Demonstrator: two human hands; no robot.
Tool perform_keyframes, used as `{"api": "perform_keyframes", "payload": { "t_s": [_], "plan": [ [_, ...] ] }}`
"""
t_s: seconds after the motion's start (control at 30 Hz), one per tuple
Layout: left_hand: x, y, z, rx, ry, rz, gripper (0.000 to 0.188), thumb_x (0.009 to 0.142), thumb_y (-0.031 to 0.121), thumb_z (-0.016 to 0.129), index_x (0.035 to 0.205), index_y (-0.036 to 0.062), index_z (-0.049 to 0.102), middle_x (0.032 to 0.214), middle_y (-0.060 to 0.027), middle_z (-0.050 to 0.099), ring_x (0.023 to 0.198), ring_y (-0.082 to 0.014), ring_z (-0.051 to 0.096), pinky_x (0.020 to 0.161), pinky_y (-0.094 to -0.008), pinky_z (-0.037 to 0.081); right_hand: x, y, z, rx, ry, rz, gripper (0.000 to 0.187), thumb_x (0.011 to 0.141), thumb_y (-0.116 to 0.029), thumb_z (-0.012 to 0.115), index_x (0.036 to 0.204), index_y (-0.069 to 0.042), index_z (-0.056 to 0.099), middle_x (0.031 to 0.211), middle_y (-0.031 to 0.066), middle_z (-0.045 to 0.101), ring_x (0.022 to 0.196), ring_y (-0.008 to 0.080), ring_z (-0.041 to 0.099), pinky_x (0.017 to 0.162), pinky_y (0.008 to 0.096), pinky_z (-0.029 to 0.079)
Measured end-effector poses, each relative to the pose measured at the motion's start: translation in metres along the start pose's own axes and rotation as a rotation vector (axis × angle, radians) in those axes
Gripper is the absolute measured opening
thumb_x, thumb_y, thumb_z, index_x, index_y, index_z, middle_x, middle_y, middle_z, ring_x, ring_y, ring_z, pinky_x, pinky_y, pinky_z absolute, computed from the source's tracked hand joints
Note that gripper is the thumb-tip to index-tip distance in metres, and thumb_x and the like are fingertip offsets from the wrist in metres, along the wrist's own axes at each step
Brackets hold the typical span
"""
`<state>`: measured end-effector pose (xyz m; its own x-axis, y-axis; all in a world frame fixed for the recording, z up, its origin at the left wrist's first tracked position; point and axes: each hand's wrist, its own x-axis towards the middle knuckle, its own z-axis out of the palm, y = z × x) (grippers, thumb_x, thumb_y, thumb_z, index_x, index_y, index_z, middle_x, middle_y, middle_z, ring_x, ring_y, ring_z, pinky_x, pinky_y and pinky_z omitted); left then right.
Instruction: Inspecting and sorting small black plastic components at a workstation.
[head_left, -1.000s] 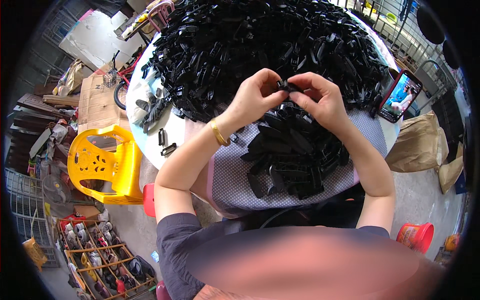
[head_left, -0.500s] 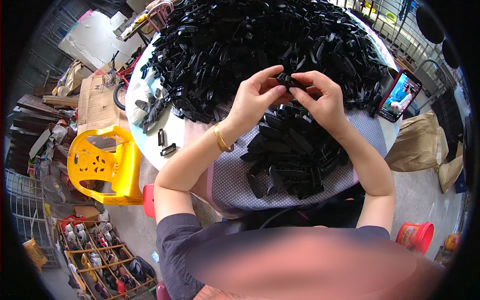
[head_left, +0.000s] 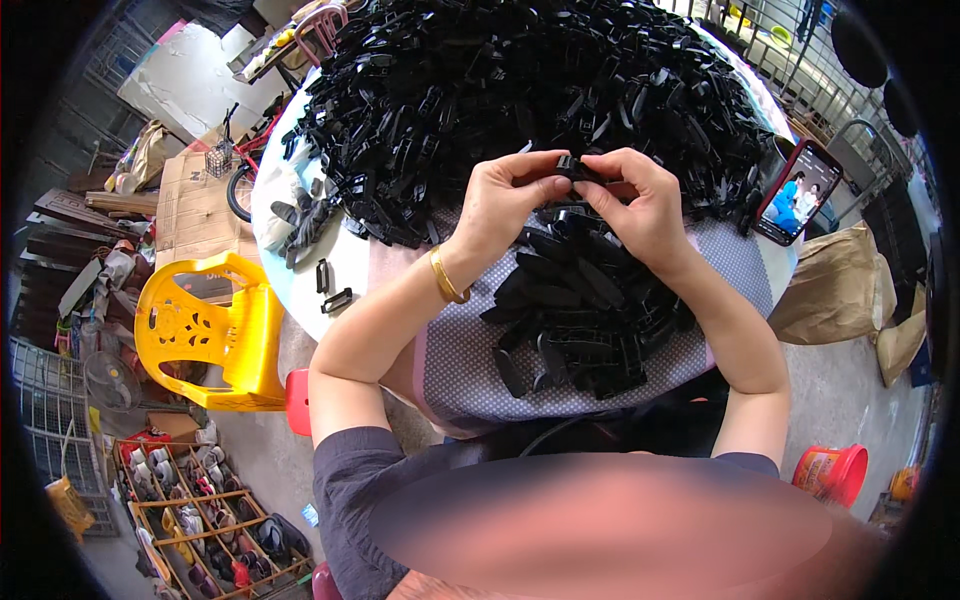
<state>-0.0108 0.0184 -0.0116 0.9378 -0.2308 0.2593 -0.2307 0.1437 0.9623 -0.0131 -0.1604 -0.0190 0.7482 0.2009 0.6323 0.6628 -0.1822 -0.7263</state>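
Between the fingertips of both hands is a small black plastic part, partly covered by the fingers so its full shape does not show. My left hand, below a gold bangle, pinches its left side with thumb and index finger. My right hand grips it from the right with thumb and bent fingers. Under the hands, on a dotted grey cloth, lies a small heap of black plastic pieces, some long and oval, others frame-like. Behind the hands rises a large pile of similar black parts.
On the white round table, two loose black parts and a dark glove lie left. A phone stands upright at the right edge. Around are a yellow chair, a shoe rack and a red bucket.
My left index finger has come down from its raised position onto the black part. My right hand has shifted slightly. The phone's picture has changed.
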Motion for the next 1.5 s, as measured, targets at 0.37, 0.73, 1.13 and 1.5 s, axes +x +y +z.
{"api": "perform_keyframes", "payload": {
  "t_s": [0.37, 0.73, 1.13, 1.5],
  "plan": [
    [-0.003, -0.002, 0.010, -0.123, 0.023, 0.035, 0.034, 0.082, 0.005, 0.065, 0.114, -0.0030, 0.058, 0.102, -0.0101, 0.065, 0.088, -0.0124, 0.062, 0.081, -0.0235, 0.051, 0.000, -0.001, 0.001, -0.201, 0.015, -0.189, 0.021, 0.075, 0.001, 0.069, 0.094, 0.001, 0.062, 0.087, 0.0087, 0.060, 0.077, 0.0149, 0.062, 0.062, 0.0243, 0.052],
    [-0.014, -0.001, 0.023, 0.130, 0.053, 0.143, 0.043, 0.083, 0.006, 0.065, 0.123, -0.0016, 0.051, 0.104, -0.0064, 0.064, 0.089, -0.0064, 0.058, 0.078, -0.0197, 0.047, 0.002, -0.003, -0.004, -0.367, 0.073, -0.299, 0.023, 0.072, -0.006, 0.073, 0.089, -0.001, 0.060, 0.081, 0.0095, 0.058, 0.069, 0.0182, 0.060, 0.057, 0.0250, 0.050],
    [-0.002, 0.017, 0.004, -0.018, -0.087, 0.122, 0.022, 0.085, -0.002, 0.057, 0.106, -0.0025, 0.063, 0.100, -0.0099, 0.066, 0.088, -0.0137, 0.062, 0.082, -0.0242, 0.049, 0.003, 0.001, -0.005, -0.045, -0.181, 0.033, 0.026, 0.076, -0.015, 0.072, 0.093, 0.000, 0.059, 0.079, 0.0077, 0.059, 0.068, 0.0118, 0.056, 0.057, 0.0252, 0.045],
    [-0.019, 0.042, 0.007, 0.638, -0.386, 0.427, 0.029, 0.072, 0.004, 0.071, 0.101, 0.0058, 0.066, 0.088, -0.0087, 0.067, 0.078, -0.0166, 0.062, 0.072, -0.0259, 0.049, 0.023, 0.001, -0.058, -0.054, -0.423, 0.114, 0.024, 0.070, -0.008, 0.073, 0.092, 0.000, 0.065, 0.082, 0.0047, 0.063, 0.073, 0.0108, 0.058, 0.065, 0.0230, 0.048]
  ]
}}
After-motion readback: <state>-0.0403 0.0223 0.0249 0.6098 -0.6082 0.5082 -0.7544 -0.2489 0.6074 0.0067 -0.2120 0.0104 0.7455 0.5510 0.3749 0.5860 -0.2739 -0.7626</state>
